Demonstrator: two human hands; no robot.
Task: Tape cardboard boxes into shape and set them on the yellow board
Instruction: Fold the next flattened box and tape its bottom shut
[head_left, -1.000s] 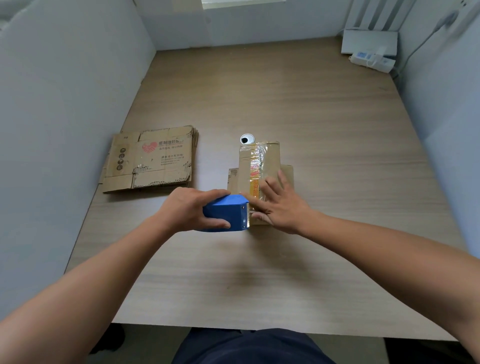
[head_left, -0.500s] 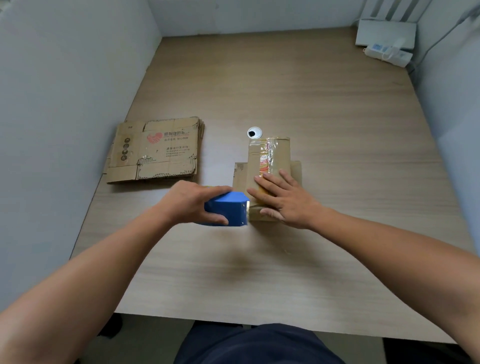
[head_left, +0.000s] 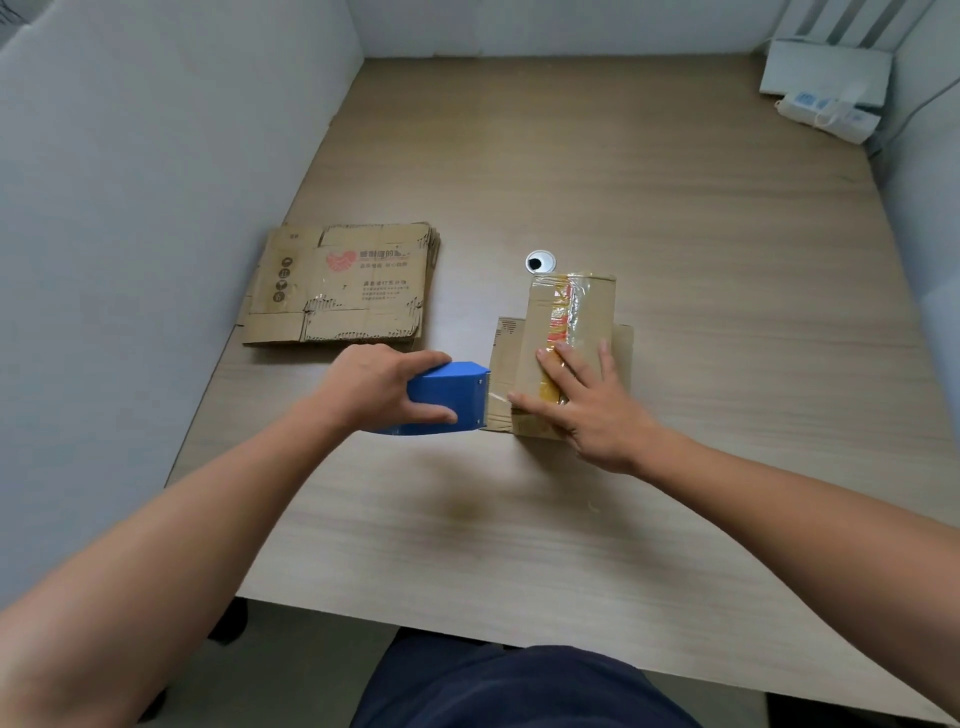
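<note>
Head view, wooden table (head_left: 675, 218) between pale partition walls.

Cardboard box (head_left: 569, 332) sits at centre frame, slightly right, with glossy tape along its top face and flaps lying out to either side at table level. Right hand (head_left: 587, 405) lies flat on the near end of the box, fingers straight and spread, palm down, pressing; it grips nothing.

Left hand (head_left: 379, 389) is curled round a blue tape dispenser (head_left: 449, 397), thumb on the near side, fingers over the top. Dispenser's front edge is just beside the box's left flap; a strip of clear tape runs from it toward the box under the right thumb.

Stack of flattened cardboard boxes (head_left: 343, 286) lies left of centre, well apart from the box, printed face up.

Round cable grommet (head_left: 540, 261) in the table just beyond the box. White power strip (head_left: 826, 111) at upper right corner. No yellow board in view.
</note>
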